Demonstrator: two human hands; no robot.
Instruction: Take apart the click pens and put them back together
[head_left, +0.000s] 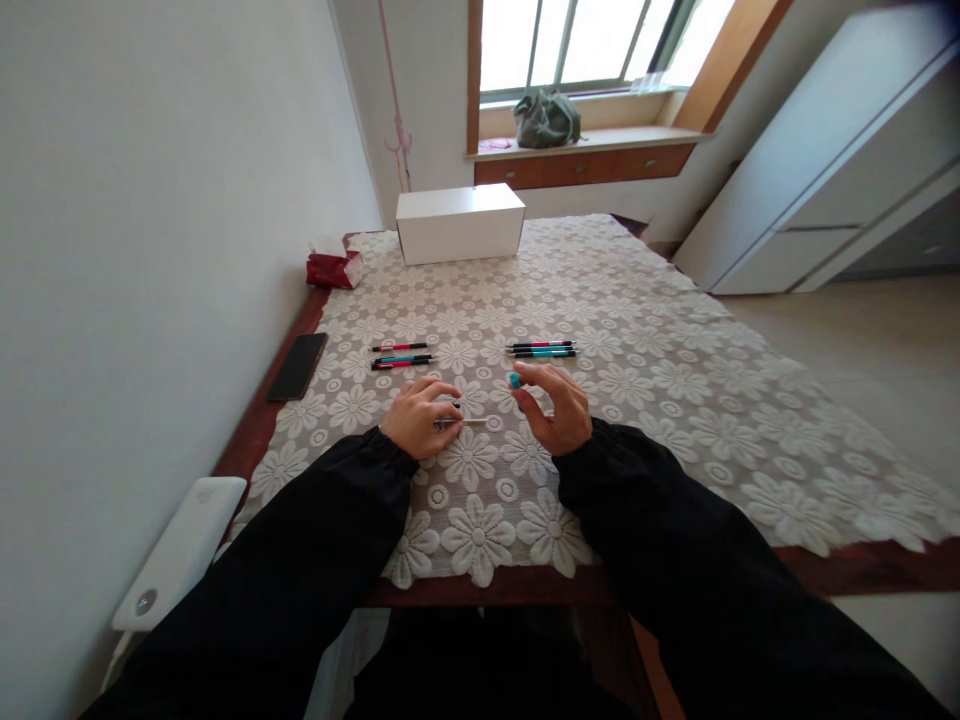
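My left hand (421,416) is low over the lace cloth, its fingers bent and closed around one end of a thin white stick (474,421) that looks like a pen refill. A tiny dark piece shows by its fingertips. Between the thumb and forefinger of my right hand (556,405) is a short teal piece (514,381), perhaps part of a pen barrel. Just beyond my left hand lie several pens, a red and black one (399,347) among them. Past my right hand, more pens (541,349) in red, black and teal lie side by side.
A lace tablecloth (480,535) covers the dark wooden table. At its back stands a white box (461,225), with a red packet (334,270) to the left. A black phone (298,367) lies along the left edge, and a white device (180,550) sits nearer me.
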